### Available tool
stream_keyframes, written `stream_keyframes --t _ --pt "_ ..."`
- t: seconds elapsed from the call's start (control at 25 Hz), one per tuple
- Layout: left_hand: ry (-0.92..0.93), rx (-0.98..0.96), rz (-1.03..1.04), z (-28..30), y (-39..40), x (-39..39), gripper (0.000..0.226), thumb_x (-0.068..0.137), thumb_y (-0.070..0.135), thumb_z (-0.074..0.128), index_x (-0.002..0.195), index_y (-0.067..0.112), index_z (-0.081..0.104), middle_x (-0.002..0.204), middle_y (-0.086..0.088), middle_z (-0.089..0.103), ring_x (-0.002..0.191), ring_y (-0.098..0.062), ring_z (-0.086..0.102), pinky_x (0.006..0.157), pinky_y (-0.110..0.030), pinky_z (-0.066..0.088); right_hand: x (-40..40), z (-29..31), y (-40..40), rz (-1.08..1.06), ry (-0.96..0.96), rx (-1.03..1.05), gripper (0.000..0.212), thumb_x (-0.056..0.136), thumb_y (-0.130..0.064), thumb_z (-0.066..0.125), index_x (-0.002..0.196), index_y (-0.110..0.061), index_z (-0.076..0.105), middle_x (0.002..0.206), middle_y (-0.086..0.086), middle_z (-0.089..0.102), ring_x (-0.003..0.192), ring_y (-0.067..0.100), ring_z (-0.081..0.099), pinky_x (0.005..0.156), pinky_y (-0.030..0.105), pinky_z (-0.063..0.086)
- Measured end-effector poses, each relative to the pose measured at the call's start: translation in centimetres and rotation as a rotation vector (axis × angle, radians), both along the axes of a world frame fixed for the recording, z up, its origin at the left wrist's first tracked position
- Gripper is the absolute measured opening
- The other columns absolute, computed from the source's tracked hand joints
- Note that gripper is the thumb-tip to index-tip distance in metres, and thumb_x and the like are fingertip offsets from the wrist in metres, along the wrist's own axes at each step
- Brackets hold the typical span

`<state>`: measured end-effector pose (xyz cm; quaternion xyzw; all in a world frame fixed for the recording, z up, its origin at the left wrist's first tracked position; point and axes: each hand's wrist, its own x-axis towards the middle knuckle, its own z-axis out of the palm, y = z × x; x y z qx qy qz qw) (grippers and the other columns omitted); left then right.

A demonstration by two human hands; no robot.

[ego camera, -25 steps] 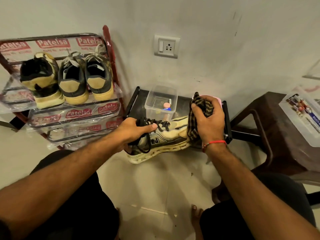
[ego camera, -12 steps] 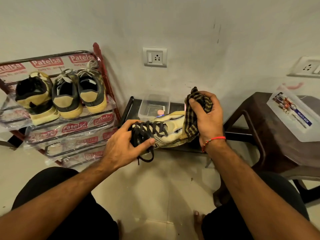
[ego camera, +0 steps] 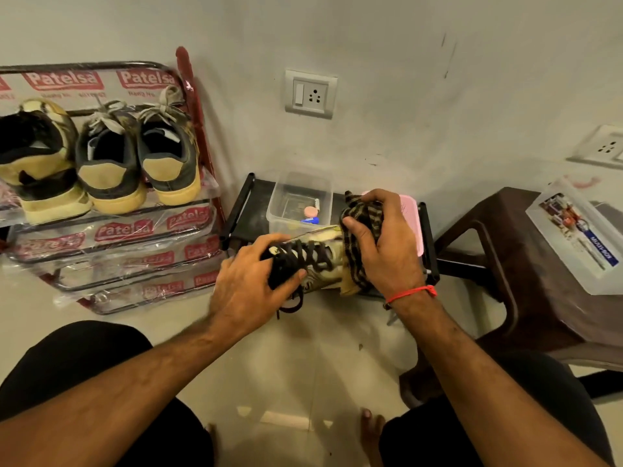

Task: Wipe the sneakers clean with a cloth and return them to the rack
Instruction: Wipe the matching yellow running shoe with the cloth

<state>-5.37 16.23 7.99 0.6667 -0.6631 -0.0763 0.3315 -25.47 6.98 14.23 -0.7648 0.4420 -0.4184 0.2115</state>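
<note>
A cream sneaker [ego camera: 317,261] with black laces is held in the air over the floor, toe pointing right. My left hand [ego camera: 249,284] grips its heel and lace end. My right hand [ego camera: 384,251] holds a dark checked cloth [ego camera: 362,227] bunched against the sneaker's toe. At the left stands the plastic-wrapped red shoe rack [ego camera: 121,230]. On its top shelf sit a matching cream and black sneaker [ego camera: 37,163] and a pair of grey and tan sneakers [ego camera: 135,156], heels toward me.
A low black stand [ego camera: 242,210] by the wall carries a clear plastic box [ego camera: 300,200] and a pink basket [ego camera: 413,224]. A brown plastic stool [ego camera: 512,264] with a clear lidded box [ego camera: 580,230] stands at the right. My knees frame a patch of tiled floor [ego camera: 303,372].
The sneaker has been lifted and turned so its laces face up. My left hand moved over the heel end, and the cloth slid further round the toe.
</note>
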Motion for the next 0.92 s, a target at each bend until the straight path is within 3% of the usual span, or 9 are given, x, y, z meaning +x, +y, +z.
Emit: stream_keyframes --t 0.08,0.16,0.28,0.36,0.44,0.56,0.68,0.84,0.92 --pt "-0.195 -0.082 -0.041 -0.1 0.1 -0.5 0.052 0.085 0.058 0.05 0.113 0.022 0.075 0.143 0.007 0.055 0.113 -0.026 0.06 0.088 -0.053 0.049 1.9 -1.4 0.8 0.131 0.102 0.027 0.033 0.095 -0.024 0.066 0.126 -0.019 0.055 0.124 0.0 0.053 0.111 0.011 0.052 0.097 0.031 0.05" --pt "-0.256 -0.102 -0.016 0.0 0.0 -0.4 0.05 0.083 0.054 0.049 0.104 0.02 0.078 0.147 0.004 0.055 0.113 -0.029 0.061 0.087 -0.053 0.048 2.1 -2.4 0.6 0.175 0.304 -0.054 0.035 0.096 -0.021 0.06 0.131 -0.019 0.056 0.134 0.006 0.048 0.114 0.019 0.053 0.095 0.033 0.052" --pt "-0.275 -0.132 0.006 0.2 -0.3 0.4 0.041 0.084 0.051 0.056 0.09 0.017 0.078 0.152 0.004 0.052 0.114 -0.029 0.06 0.085 -0.052 0.046 -0.4 -2.0 -2.8 -0.115 0.344 -0.047 0.036 0.094 -0.012 0.059 0.131 -0.014 0.059 0.13 0.015 0.051 0.111 0.032 0.056 0.093 0.043 0.054" --pt "-0.275 -0.127 0.016 0.0 -0.4 0.7 0.036 0.084 0.048 0.062 0.087 0.016 0.078 0.153 0.004 0.051 0.113 -0.03 0.061 0.084 -0.052 0.046 -0.8 -1.8 -3.3 -0.174 0.268 0.005 0.035 0.094 -0.007 0.06 0.129 -0.01 0.06 0.126 0.018 0.054 0.111 0.031 0.055 0.102 0.026 0.047" --pt "-0.205 -0.108 0.059 0.0 -0.5 0.7 0.037 0.089 0.05 0.059 0.094 0.019 0.078 0.155 0.009 0.048 0.112 -0.027 0.061 0.082 -0.05 0.047 1.4 -2.3 -0.4 0.003 0.262 -0.036 0.037 0.092 -0.004 0.062 0.128 -0.011 0.059 0.124 0.015 0.055 0.11 0.021 0.052 0.096 0.005 0.035" --pt "-0.139 -0.114 0.102 0.3 -0.7 0.9 0.044 0.091 0.055 0.053 0.097 0.019 0.078 0.157 0.012 0.044 0.109 -0.023 0.062 0.079 -0.046 0.047 1.9 -2.4 1.1 0.115 0.291 -0.103 0.042 0.09 -0.006 0.063 0.131 -0.013 0.057 0.13 0.013 0.051 0.113 0.022 0.051 0.09 0.019 0.046" --pt "-0.164 -0.139 0.086 0.1 -0.9 1.0 0.047 0.091 0.056 0.053 0.087 0.016 0.077 0.16 0.01 0.041 0.105 -0.023 0.064 0.078 -0.044 0.046 0.1 -1.6 -1.7 -0.104 0.28 -0.006 0.041 0.093 -0.005 0.061 0.132 -0.014 0.057 0.13 0.011 0.053 0.115 0.022 0.052 0.096 0.032 0.051" --pt "-0.095 -0.175 0.061 0.1 -0.9 1.1 0.043 0.091 0.05 0.059 0.087 0.01 0.075 0.161 0.007 0.04 0.102 -0.024 0.066 0.078 -0.047 0.05 2.0 -2.1 1.0 0.143 0.305 -0.108 0.04 0.09 -0.008 0.061 0.129 -0.014 0.059 0.127 0.011 0.055 0.11 0.016 0.05 0.089 0.021 0.048" --pt "-0.151 -0.186 0.039 0.3 -0.8 1.1 0.033 0.088 0.044 0.069 0.083 0.011 0.074 0.161 0.004 0.041 0.104 -0.026 0.066 0.08 -0.047 0.049 0.4 -1.6 -1.4 -0.005 0.3 -0.063 0.04 0.091 -0.01 0.061 0.131 -0.014 0.058 0.129 0.011 0.055 0.112 0.021 0.053 0.092 0.031 0.054"
